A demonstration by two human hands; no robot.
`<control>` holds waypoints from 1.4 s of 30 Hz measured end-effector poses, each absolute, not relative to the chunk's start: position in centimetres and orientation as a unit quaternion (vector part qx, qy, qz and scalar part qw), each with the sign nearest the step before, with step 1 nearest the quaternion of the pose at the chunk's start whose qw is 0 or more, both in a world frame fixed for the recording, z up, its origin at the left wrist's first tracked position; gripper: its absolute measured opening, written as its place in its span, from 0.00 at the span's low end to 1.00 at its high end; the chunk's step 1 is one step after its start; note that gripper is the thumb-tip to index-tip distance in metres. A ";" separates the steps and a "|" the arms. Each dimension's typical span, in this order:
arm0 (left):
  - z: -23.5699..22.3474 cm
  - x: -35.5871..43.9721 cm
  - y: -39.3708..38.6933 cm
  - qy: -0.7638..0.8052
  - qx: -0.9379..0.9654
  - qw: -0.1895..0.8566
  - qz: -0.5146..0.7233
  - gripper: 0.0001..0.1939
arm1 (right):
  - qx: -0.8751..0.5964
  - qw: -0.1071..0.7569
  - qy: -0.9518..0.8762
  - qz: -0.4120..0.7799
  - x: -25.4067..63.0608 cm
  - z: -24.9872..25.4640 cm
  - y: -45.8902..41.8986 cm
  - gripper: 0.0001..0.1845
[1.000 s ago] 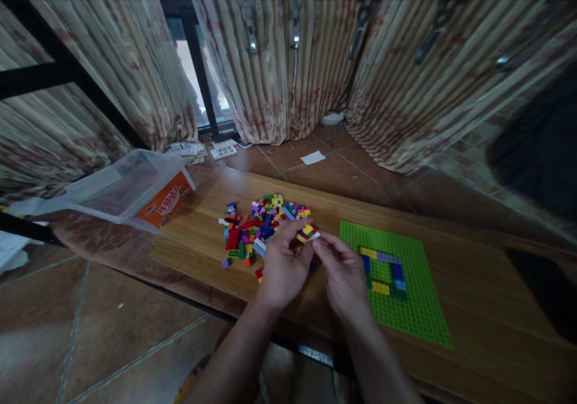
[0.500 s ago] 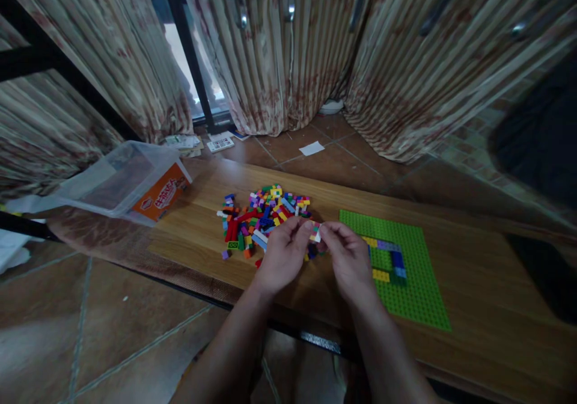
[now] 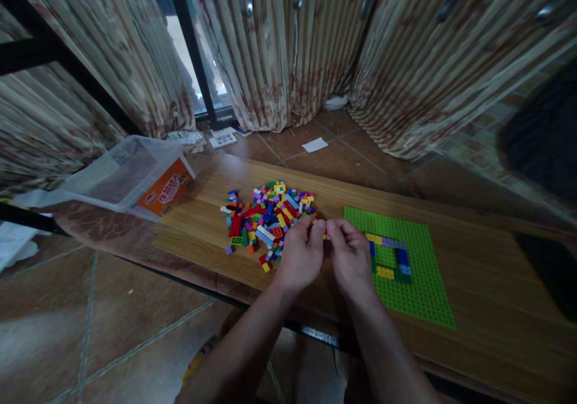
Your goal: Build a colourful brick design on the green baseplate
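Observation:
My left hand [image 3: 301,250] and my right hand [image 3: 352,258] meet over the table, fingertips almost touching. Both are closed in a pinch on small toy bricks [image 3: 326,235], mostly covered by the fingers, so their number and shape cannot be made out. Left of my hands lies a loose heap of colourful toy bricks [image 3: 268,216]. Beside my right hand is a green studded baseplate [image 3: 428,290]. It carries a low rectangular outline of bricks [image 3: 402,260] in yellow, purple, blue and green, partly hidden by my right hand.
A clear plastic bin [image 3: 112,175] with an orange label stands at the table's left end. A dark flat object [image 3: 541,272] lies at the right of the wooden table [image 3: 202,211]. Papers [image 3: 314,145] lie on the tiled floor beyond, before striped curtains [image 3: 279,49].
My hands have drawn closer together, and the white, red and green bits between the fingertips are now mostly covered. The view has shifted slightly. The brick outline looks the same.

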State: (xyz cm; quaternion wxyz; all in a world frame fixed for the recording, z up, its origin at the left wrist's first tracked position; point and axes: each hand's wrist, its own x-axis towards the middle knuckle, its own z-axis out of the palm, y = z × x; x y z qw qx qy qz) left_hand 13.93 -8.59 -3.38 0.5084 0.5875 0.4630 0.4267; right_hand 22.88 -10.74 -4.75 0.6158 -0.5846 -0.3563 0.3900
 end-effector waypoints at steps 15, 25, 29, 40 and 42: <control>-3.5 12.7 -7.1 0.453 0.483 0.617 0.425 0.14 | -0.532 0.639 -0.258 0.493 22.3 -4.4 -10.6 0.19; -4.9 10.7 -6.0 0.522 0.621 0.448 0.375 0.14 | -0.683 0.409 -0.546 0.261 22.6 -4.9 -11.1 0.16; -4.7 10.7 -6.0 0.516 0.624 0.451 0.376 0.14 | -0.684 0.393 -0.563 0.248 22.5 -4.9 -11.1 0.16; -3.4 10.0 -5.8 0.556 0.641 0.398 0.347 0.16 | -0.694 0.377 -0.565 0.238 23.0 -5.2 -11.0 0.18; -3.1 9.8 -5.8 0.564 0.640 0.390 0.347 0.16 | -0.695 0.379 -0.565 0.235 23.1 -5.2 -11.0 0.18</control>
